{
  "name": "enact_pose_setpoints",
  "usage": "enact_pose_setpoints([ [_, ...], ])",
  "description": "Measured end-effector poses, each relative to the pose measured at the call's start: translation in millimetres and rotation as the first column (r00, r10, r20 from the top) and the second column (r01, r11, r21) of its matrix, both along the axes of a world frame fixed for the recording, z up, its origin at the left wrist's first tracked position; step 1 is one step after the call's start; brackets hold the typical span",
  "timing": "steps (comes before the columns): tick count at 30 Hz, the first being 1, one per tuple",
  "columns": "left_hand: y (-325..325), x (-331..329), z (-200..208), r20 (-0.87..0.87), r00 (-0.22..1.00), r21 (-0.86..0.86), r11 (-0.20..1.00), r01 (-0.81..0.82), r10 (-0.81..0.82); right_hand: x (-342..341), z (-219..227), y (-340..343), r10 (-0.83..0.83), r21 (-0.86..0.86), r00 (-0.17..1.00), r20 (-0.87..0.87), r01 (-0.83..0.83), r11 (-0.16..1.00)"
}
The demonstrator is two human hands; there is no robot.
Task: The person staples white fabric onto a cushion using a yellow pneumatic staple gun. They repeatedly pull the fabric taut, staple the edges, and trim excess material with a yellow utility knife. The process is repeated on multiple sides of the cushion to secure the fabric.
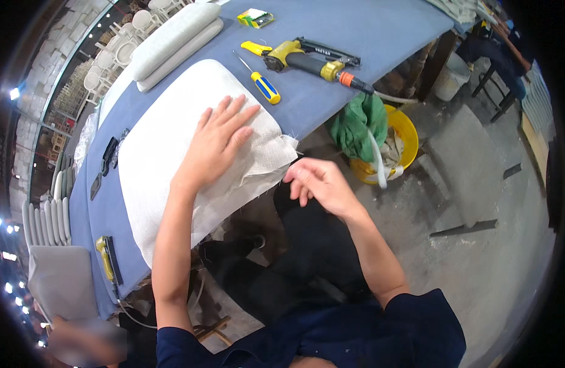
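A white fabric-covered seat cushion [166, 132] lies on the blue-grey table in front of me, its woven cloth frayed along the near right edge. My left hand [216, 144] rests flat on the cloth with the fingers spread. Just off the frayed corner, my right hand [319, 184] is closed with its fingers curled and pinched; whatever is in them is hidden. Beyond the cushion lie a yellow-and-blue screwdriver [266, 88] and a yellow-and-black air stapler [307, 61] with an orange hose fitting.
Two stacked pale cushions [178, 43] and a small green-yellow box [256, 18] sit on the far table. Scissors [104, 165] and another stapler [107, 260] lie at left. A yellow bucket [408, 132] with a green bag stands right, below the table edge. Someone is at lower left.
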State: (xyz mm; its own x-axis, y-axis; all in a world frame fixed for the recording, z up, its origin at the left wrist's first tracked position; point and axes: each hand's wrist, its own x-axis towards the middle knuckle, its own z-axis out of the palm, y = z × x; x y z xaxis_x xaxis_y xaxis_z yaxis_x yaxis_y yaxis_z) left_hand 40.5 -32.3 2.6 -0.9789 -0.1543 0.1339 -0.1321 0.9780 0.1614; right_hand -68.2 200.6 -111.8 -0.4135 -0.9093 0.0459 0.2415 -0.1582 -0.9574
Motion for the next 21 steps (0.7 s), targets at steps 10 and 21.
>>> enact_pose_setpoints([
  [10, -53.4, -70.3, -15.8, 0.095, 0.994, -0.202, 0.979, -0.032, 0.052, -22.1, -14.7, -58.7, 0.202, 0.004, 0.946, 0.255, -0.21, 0.978],
  [21, 11.6, -45.8, -14.0, 0.165, 0.973, -0.391, 0.916, -0.086, 0.162, -60.1, -83.8, -72.1, 0.22, -0.221, 0.928, -0.302, -0.293, 0.93],
])
